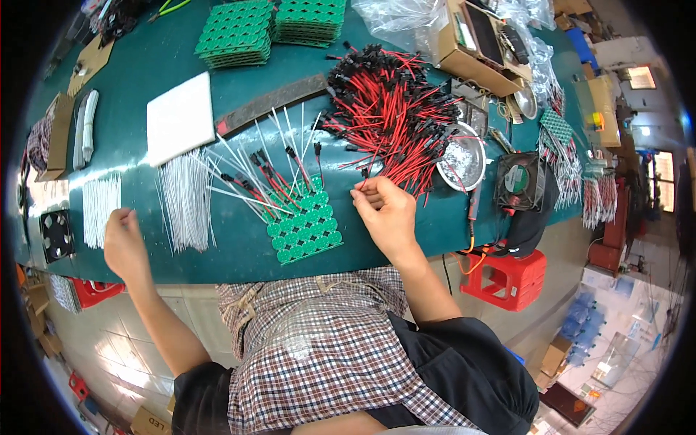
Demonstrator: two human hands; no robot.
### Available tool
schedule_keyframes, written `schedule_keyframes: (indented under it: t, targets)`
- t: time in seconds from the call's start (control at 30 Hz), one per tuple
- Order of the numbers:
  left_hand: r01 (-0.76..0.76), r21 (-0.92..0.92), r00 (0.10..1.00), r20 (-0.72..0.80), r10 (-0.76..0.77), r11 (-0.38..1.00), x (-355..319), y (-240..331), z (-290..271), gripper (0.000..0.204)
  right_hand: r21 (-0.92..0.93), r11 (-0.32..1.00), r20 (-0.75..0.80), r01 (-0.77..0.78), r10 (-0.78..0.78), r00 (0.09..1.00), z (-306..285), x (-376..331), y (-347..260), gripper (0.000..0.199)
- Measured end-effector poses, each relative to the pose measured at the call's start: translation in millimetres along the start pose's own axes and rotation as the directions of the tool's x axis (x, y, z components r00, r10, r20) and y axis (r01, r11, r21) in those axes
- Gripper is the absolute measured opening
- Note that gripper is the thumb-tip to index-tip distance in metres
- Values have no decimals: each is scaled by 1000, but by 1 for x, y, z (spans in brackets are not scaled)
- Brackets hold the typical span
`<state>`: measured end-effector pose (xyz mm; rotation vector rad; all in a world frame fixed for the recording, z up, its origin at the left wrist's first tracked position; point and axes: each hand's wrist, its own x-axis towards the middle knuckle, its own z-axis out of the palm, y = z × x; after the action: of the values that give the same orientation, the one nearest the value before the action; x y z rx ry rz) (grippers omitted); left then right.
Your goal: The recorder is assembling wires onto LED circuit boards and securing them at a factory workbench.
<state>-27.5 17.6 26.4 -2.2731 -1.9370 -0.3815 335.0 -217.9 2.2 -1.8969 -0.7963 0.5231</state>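
My right hand (388,216) is pinched on a short red wire with a black connector (365,174), just right of the green circuit board panel (310,226). Along the panel's far rows, several red wires with black connectors (272,172) and thin white wires (235,190) stick up and fan outward. At the left, my left hand (125,243) has its fingers closed beside a bundle of white wires (101,206); anything between those fingertips is too small to make out. Another, larger white wire bundle (185,206) lies between that hand and the panel.
A big heap of red wires with black connectors (391,109) covers the far middle. Right of it are a metal bowl (462,157), a soldering iron (473,205) and a fan (520,181). Farther back lie a white foam block (181,116), a dark bar (275,104) and stacked green panels (233,32).
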Motion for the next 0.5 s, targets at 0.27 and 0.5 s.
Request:
schedule_keyframes:
  t: [0.27, 0.5]
  targets:
    - [145, 166, 965, 192, -176, 975, 25, -105, 42, 19, 299, 950, 143, -89, 48, 989, 7, -7, -8, 10]
    - [71, 236, 969, 212, -123, 969, 37, -82, 42, 31, 420, 892, 182, -167, 98, 979, 28, -13, -1, 11]
